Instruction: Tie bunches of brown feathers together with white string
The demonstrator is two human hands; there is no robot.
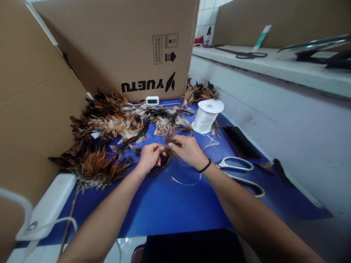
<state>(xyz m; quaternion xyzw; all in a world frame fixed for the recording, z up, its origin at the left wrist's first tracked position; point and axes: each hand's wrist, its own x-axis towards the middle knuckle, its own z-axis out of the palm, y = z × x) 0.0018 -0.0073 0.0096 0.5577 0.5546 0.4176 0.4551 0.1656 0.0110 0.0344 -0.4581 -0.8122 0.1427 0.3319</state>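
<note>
Both hands meet over the middle of the blue tabletop (153,212). A small bunch of brown feathers (170,140) is between them, its tips fanning upward and to the right. My left hand (150,157) pinches the bunch at its left side with thumb and forefinger. Closed around its right side are the fingers of my right hand (188,148), which wears a black band at the wrist. A narrow white ribbon strip (188,182) curls on the table just below the hands. Scissors with white handles (238,164) lie partly under my right forearm.
Heaps of brown and black feathers (101,124) cover the table's left and back. A white ribbon spool (205,117) stands behind my right hand, near a dark phone (241,142). Cardboard (109,44) walls the back and left. A white power strip (52,204) lies front left.
</note>
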